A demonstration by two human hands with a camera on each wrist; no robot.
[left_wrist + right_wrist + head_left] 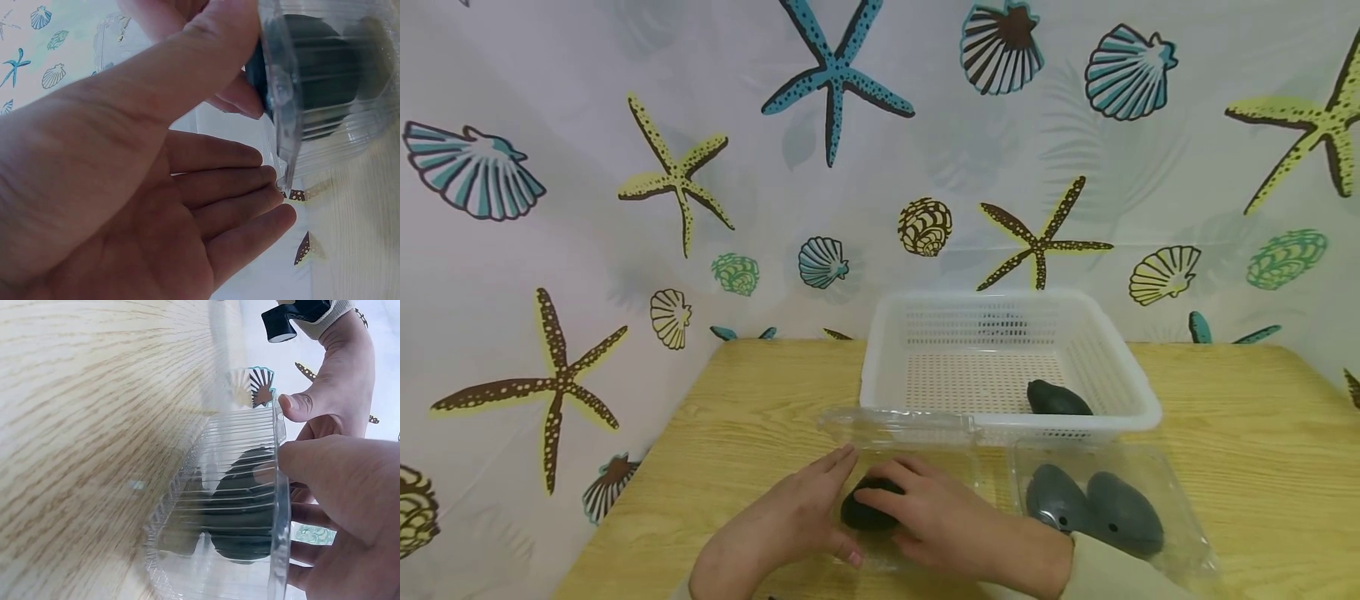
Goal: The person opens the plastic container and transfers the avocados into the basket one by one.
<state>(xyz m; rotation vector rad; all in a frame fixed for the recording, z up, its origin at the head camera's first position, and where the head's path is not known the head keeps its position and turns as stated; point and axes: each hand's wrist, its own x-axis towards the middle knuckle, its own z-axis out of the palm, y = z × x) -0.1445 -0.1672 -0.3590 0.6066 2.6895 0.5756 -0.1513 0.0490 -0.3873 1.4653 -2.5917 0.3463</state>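
Right hand (940, 512) fingers curled over dark avocado (867, 508) in clear tray (219, 544) on surface (737, 417), grasping it to lift out. Left hand (790, 521) grip released, flat fingers bracing tray edge steady. Basket (1120, 375) behind holds another avocado (1056, 398).

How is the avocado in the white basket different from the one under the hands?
The avocado in the basket lies bare and untouched in the white basket; the avocado under the hands sits in a clear plastic tray on the table. The right hand grips it while the left hand touches the tray's edge. Both are dark green and lie on their sides.
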